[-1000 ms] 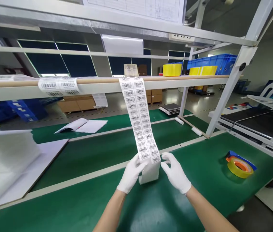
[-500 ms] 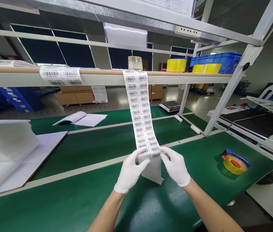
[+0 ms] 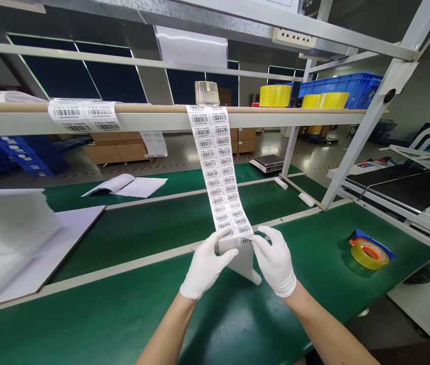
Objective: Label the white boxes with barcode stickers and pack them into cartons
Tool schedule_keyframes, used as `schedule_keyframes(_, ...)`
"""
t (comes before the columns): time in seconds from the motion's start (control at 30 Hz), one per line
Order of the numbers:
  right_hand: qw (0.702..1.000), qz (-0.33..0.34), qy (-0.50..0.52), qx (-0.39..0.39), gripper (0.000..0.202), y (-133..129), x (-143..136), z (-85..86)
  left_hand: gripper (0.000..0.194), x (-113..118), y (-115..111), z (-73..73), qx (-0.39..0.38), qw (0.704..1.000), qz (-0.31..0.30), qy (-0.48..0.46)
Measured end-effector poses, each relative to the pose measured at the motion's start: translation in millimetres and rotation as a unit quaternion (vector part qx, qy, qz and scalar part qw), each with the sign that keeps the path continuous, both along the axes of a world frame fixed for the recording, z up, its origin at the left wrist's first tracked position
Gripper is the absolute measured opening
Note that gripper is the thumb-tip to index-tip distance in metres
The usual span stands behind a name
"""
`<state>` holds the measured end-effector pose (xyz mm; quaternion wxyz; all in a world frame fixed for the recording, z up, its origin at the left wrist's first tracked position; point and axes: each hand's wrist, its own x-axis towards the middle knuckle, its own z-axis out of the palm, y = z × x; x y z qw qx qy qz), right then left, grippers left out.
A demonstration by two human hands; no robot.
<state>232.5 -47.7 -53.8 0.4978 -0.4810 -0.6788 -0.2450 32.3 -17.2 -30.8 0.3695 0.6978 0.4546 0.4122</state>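
A long strip of barcode labels (image 3: 218, 167) hangs from the shelf edge down to my hands, two labels wide. Its lower end bends over, and blank white backing (image 3: 242, 263) hangs below the bend. My left hand (image 3: 207, 263), in a white glove, pinches the strip's left edge at the bend. My right hand (image 3: 275, 259), also gloved, has thumb and index finger closed on the right edge. A clear tape roll (image 3: 206, 93) stands on the shelf where the strip starts.
Below lies a green tabletop (image 3: 104, 314). Yellow tape (image 3: 369, 254) sits at the right, an open booklet (image 3: 139, 186) further back, white sheets (image 3: 9, 228) at the left. The shelf (image 3: 154, 121) bears more labels (image 3: 82, 115) and a blue crate (image 3: 359, 86).
The view has shifted slightly. Both hands stay at the bend in the strip; the right fingers have moved a little at its edge, and the backing's lower end has curled.
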Motion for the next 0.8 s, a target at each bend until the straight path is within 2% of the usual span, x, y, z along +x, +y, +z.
schedule_keyframes(0.07, 0.999, -0.001, 0.034, 0.000, 0.018, -3, 0, -6.8, 0.064, 0, 4, 0.9, -0.017, 1.000, -0.004, 0.015)
schedule_keyframes(0.13, 0.995, 0.019, 0.096, -0.028, 0.016, -4, 7, -20.9, 0.071, 0, 9, -2.6, -0.035, 0.999, -0.004, 0.019)
schedule_keyframes(0.23, 0.964, 0.032, 0.215, -0.150, 0.024, 3, 34, -59.1, 0.082, -4, 16, -19.9, -0.053, 0.999, -0.003, 0.002)
schedule_keyframes(0.3, 0.936, 0.009, 0.261, -0.237, 0.040, 9, 61, -92.6, 0.088, -11, 18, -42.0, -0.066, 0.998, 0.019, -0.002)
schedule_keyframes(0.37, 0.923, -0.021, 0.262, -0.282, 0.053, 11, 87, -125.9, 0.091, -20, 18, -72.7, -0.093, 0.993, 0.073, 0.027)
schedule_keyframes(0.43, 0.925, -0.037, 0.225, -0.304, 0.062, 9, 109, -152.7, 0.091, -32, 17, -108.8, -0.115, 0.979, 0.130, 0.103)
schedule_keyframes(0.5, 0.928, -0.047, 0.160, -0.333, 0.068, 6, 126, -169.4, 0.092, -43, 16, -143.6, -0.086, 0.961, 0.149, 0.218)
schedule_keyframes(0.6, 0.925, -0.073, 0.064, -0.366, 0.071, 15, 157, -174.0, 0.090, -53, 17, -179.9, 0.000, 0.918, 0.130, 0.374)
schedule_keyframes(0.7, 0.917, -0.145, 0.019, -0.372, 0.067, 44, 210, -162.7, 0.088, -59, 22, -196.4, 0.013, 0.894, 0.107, 0.435)
schedule_keyframes(0.8, 0.897, -0.266, 0.016, -0.353, 0.065, 81, 276, -150.3, 0.084, -65, 32, -207.5, -0.018, 0.892, 0.103, 0.441)
